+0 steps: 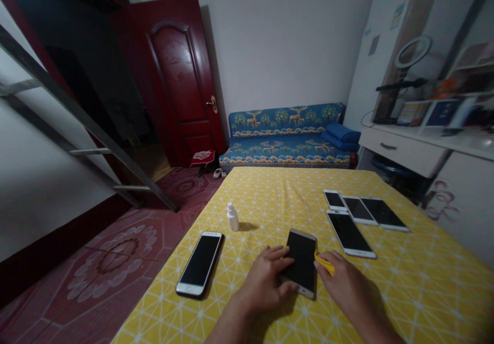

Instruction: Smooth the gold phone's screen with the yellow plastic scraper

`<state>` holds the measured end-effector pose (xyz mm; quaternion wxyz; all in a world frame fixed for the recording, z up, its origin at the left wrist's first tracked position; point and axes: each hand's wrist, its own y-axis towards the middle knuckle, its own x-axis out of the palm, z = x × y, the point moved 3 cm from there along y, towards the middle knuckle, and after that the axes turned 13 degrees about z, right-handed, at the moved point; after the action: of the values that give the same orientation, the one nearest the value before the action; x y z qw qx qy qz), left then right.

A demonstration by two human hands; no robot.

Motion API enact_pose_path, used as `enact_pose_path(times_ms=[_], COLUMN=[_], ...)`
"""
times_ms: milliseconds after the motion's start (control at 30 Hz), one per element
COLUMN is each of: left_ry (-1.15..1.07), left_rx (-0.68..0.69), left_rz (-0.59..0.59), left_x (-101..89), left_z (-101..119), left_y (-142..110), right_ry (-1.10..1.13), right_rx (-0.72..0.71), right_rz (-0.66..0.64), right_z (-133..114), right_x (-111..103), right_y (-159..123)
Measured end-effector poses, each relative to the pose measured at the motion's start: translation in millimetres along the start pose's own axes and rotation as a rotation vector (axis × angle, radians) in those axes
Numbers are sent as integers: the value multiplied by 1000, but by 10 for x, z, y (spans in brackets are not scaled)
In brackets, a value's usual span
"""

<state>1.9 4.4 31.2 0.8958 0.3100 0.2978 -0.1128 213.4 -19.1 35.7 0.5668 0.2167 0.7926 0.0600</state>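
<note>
A gold-edged smartphone [302, 260] with a dark screen lies on the yellow patterned tablecloth [405, 287] in front of me. My left hand [266, 282] rests on its left edge, fingers curled around the side and holding it steady. My right hand [341, 279] sits at the phone's right edge and pinches a small yellow cloth or pad [324, 263] against it. A second phone [200, 264] with a white frame lies face up to the left, untouched. A small white bottle [232, 217] stands upright behind it.
Several more phones [360, 215] lie face up at the right of the table. Beyond the table stand a blue patterned sofa [287, 138], a dark red door [181, 76], and a white desk [409, 146] with a ring light [412, 53]. A metal ladder [77, 118] leans at left.
</note>
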Motion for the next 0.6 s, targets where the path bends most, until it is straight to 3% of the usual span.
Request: enact_pose_path(times_ms=[200, 600], left_ry=[21, 34], left_rx=[2, -55], left_rz=[-143, -73], left_x=[-37, 39], left_z=[-4, -2], left_y=[3, -9], right_ry=[-2, 31], right_rx=[3, -29], right_rz=[-10, 6], right_z=[-20, 38], right_x=[-16, 84], right_y=[9, -1])
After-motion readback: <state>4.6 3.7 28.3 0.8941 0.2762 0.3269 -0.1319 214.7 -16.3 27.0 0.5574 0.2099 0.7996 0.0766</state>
